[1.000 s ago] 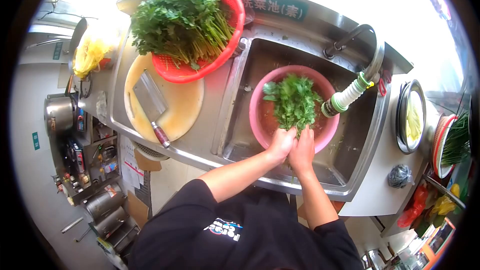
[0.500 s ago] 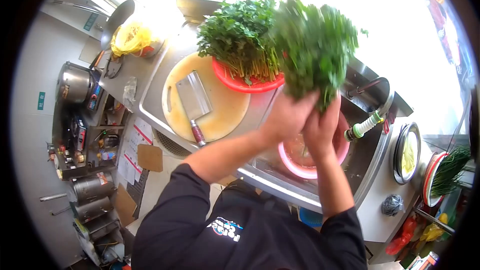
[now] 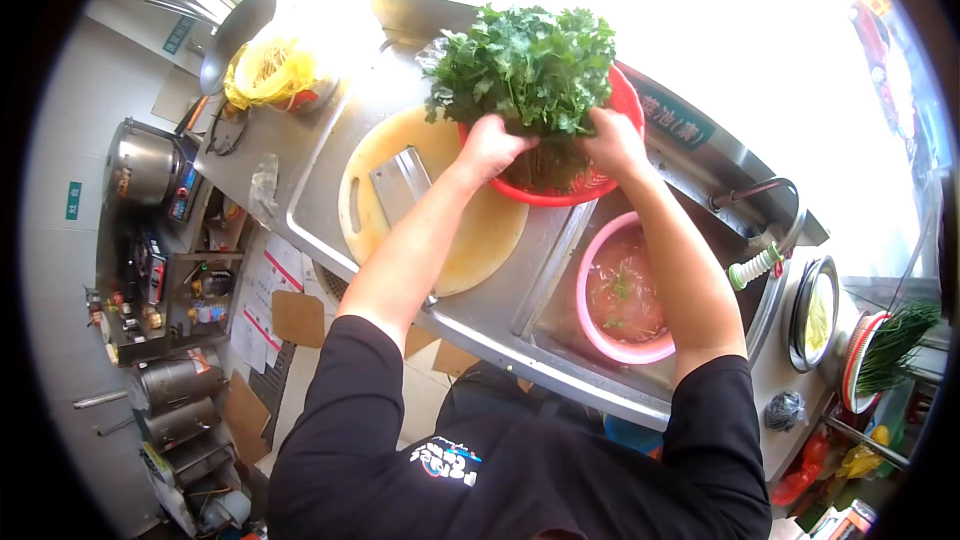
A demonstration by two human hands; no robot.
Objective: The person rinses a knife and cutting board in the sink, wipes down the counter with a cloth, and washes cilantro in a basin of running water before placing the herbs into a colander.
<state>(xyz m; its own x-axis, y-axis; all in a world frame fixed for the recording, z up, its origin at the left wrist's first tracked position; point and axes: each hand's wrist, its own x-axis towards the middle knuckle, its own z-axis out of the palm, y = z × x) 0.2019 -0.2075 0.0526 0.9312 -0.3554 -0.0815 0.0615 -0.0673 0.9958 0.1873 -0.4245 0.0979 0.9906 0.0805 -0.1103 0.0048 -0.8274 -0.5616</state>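
A large leafy bunch of cilantro (image 3: pixel 530 65) rests in a red basin (image 3: pixel 628 100), stems toward me. My left hand (image 3: pixel 492 150) grips the bunch at its near left side, fingers partly hidden by the leaves. On the near right side, my right hand (image 3: pixel 612 144) holds it too, its fingertips tucked into the greens. Left of the basin, a cleaver (image 3: pixel 398 185) lies on a round cutting board (image 3: pixel 490 240), partly covered by my left forearm. A pink basin (image 3: pixel 585 290) of cloudy water with loose green bits stands in the sink, beneath my right forearm.
A tap with a white flexible spout (image 3: pixel 752 268) reaches over the sink's right side. Farther right are a plate (image 3: pixel 820 310) and a bowl of long green stalks (image 3: pixel 885 350). A yellow bag (image 3: pixel 268 70) sits at the back left. Pots (image 3: pixel 150 165) stand at far left.
Both hands have moved left from above the pink basin to the red basin, bringing the lifted bunch of cilantro onto the greens there. The pink basin is now uncovered.
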